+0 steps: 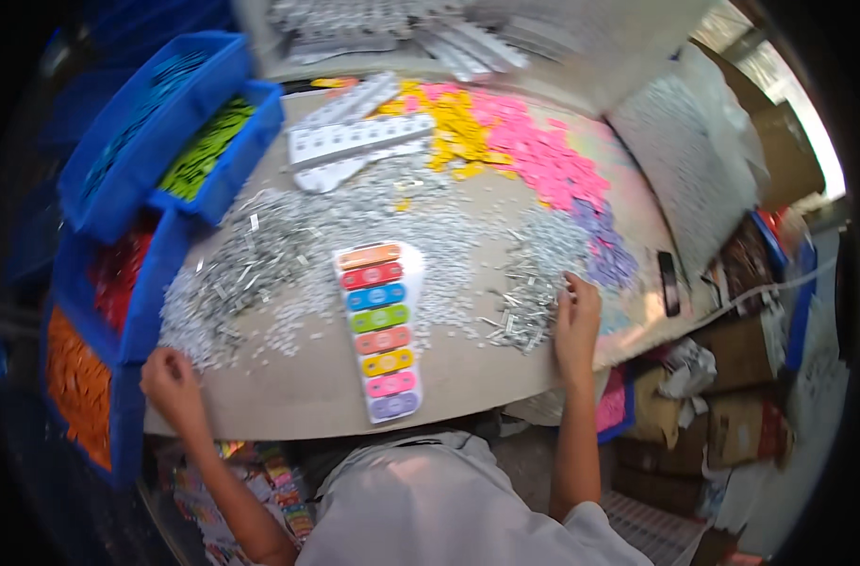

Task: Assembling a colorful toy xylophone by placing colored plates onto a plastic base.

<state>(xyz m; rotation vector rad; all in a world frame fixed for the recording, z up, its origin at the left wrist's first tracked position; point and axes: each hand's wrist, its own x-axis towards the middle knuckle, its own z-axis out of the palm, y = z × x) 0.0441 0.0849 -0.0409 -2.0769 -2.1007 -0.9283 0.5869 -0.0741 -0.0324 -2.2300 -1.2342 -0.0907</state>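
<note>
In front of me on the table lies a white toy xylophone-like board with a column of coloured bars, orange at the far end and purple at the near end. At the table's left edge, my left hand has its fingers curled together, beside a heap of small white pieces. Over on the right, my right hand is pinched closed next to a pile of shiny metal strips. Whatever either hand holds is too small to make out. More metal strips are spread over the left heap.
Blue bins on the left hold blue, green, red and orange pieces. White boards are stacked at the back. Yellow, pink and purple pieces lie behind. A dark phone-like object rests at right, near cardboard boxes.
</note>
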